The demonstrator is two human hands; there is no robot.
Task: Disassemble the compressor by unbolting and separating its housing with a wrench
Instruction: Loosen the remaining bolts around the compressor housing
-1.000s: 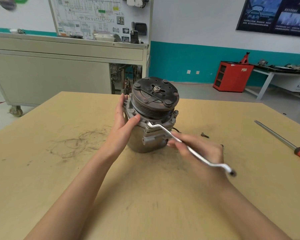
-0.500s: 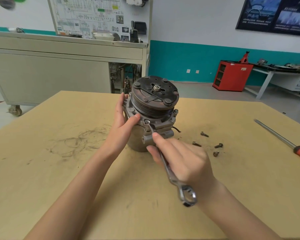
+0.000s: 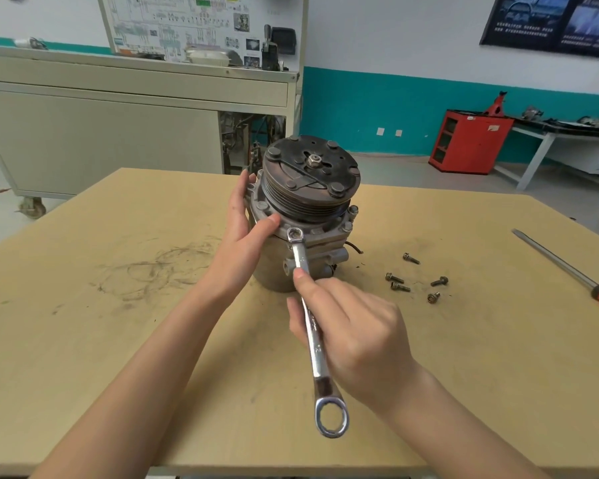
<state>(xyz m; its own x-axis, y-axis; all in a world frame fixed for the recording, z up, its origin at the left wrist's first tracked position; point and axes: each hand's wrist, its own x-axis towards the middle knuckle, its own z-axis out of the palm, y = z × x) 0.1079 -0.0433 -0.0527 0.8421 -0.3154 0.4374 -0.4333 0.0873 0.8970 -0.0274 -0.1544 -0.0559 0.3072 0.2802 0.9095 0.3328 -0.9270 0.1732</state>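
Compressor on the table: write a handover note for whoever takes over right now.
Left hand grips the compressor at its flange, steadying it upright on the table.
Right hand holds the wrench, its ring end on a front flange bolt.
Done: five loose bolts lie to the right of the compressor.
Left: this bolt and others seen in the flange; housing not yet separated.

Automotive training workshop, wiring-diagram board (image 3: 187, 25) on wheeled bench, red tool cabinet (image 3: 471, 143), wooden worktable (image 3: 83, 305)
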